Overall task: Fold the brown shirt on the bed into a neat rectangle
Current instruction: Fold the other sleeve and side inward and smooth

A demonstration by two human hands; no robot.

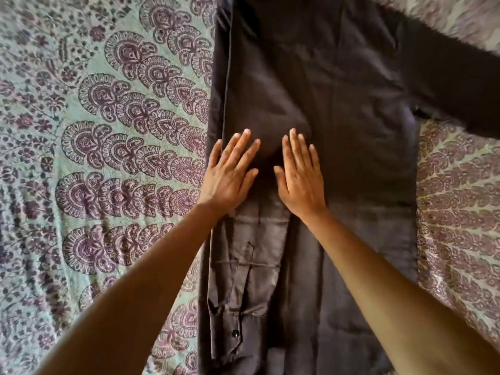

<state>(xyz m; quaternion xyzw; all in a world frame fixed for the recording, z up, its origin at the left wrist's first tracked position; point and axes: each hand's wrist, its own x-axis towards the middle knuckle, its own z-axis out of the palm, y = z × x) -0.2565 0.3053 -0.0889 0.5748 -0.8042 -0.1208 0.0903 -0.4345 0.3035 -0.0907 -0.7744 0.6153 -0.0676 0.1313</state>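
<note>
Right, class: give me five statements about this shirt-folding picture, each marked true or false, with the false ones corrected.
1. Both the left hand and right hand lie flat on the shirt. True.
2. The sleeve on the right is folded in. False: it stretches out across the bedspread.
3. A cuff lies on the shirt's left side. True.
4. The right hand pinches the cloth. False: its fingers are straight.
5. The bedspread is plain. False: it is patterned.

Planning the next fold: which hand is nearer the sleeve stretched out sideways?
Right. The right hand lies flat on the shirt, closer to the outstretched sleeve; the left hand rests at its opposite folded edge.
</note>
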